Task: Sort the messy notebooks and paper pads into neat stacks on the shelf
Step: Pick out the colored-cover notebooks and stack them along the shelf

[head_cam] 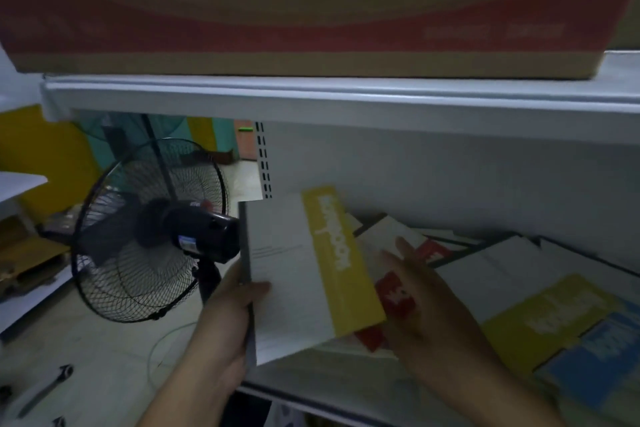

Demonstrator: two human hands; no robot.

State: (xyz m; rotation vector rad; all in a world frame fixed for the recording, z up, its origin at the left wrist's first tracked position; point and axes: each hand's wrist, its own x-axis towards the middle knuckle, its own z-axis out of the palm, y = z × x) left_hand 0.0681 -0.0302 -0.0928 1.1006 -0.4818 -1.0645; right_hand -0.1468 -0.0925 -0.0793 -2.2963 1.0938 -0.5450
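The left hand point(225, 319) has its grip on the white, yellow-banded notebook point(294, 270) by its spine, likely tilting it so the right hand point(426, 305), its grip open, can reach the red-and-white pads point(396, 295) beneath.

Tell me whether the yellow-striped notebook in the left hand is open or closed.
Closed: the yellow-striped notebook shows only its front cover, and the left hand grips its left edge.

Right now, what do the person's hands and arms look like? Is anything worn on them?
The left hand and right hand are bare: no gloves, and no ring or watch that I can see. The left forearm and right forearm are bare too, with no sleeve in view. The picture is dim and blurred.
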